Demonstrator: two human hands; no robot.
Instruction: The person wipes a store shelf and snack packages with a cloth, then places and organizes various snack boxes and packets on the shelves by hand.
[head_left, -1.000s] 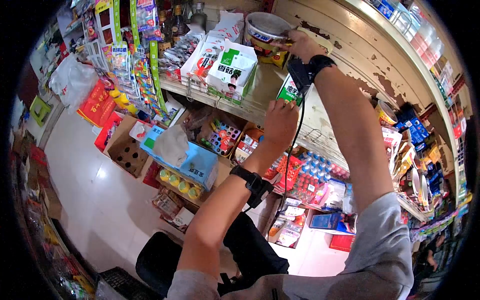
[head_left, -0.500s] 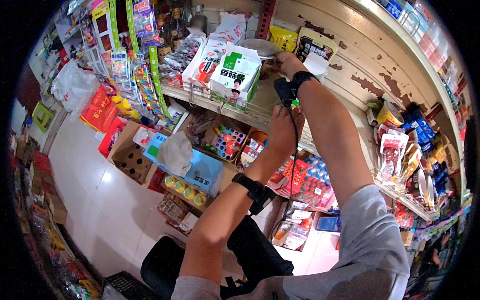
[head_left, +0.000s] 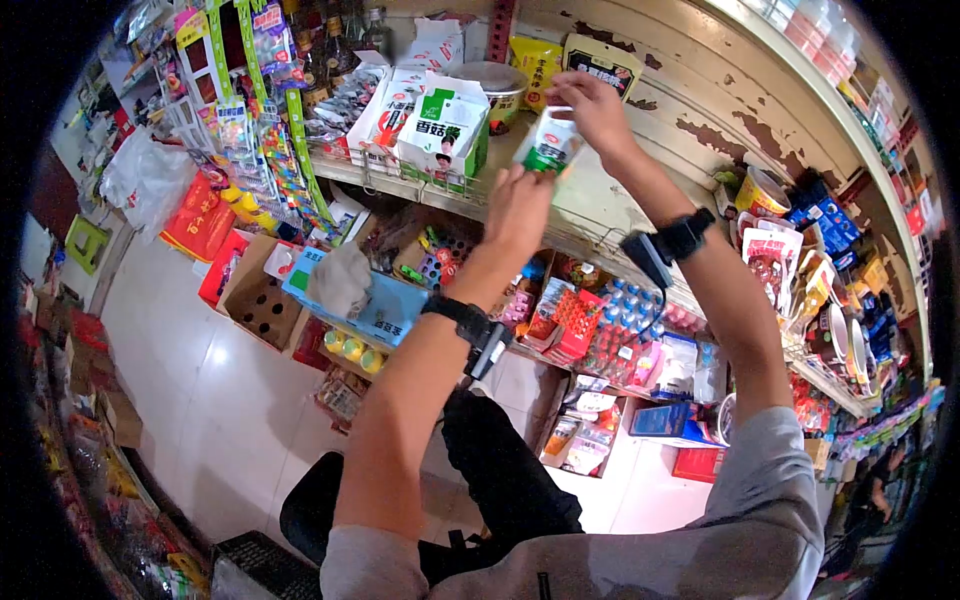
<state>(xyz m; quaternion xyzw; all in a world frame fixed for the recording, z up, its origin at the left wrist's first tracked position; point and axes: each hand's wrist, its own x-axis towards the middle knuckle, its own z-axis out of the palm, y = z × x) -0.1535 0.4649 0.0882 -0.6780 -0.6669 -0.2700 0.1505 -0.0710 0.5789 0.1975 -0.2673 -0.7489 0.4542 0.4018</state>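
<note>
Both hands are over the upper shelf, on a white and green packet. My left hand has its fingers closed on the packet's lower green end. My right hand holds the packet's top edge, thumb and fingers bent round it. Just left stands an open white and green box with a printed front. Behind the packet are a round lidded tub, a yellow bag and a black and tan pouch leaning on the back panel.
A wire rail edges the shelf. Below are a blue box, an open cardboard box and small blue-capped bottles. Hanging snack strips are at left, and pouches at right. A white bag hangs far left.
The round tub now stands farther left against the white and green box, and my right hand has left it. The white and green packet has been lifted and moved left between both hands.
</note>
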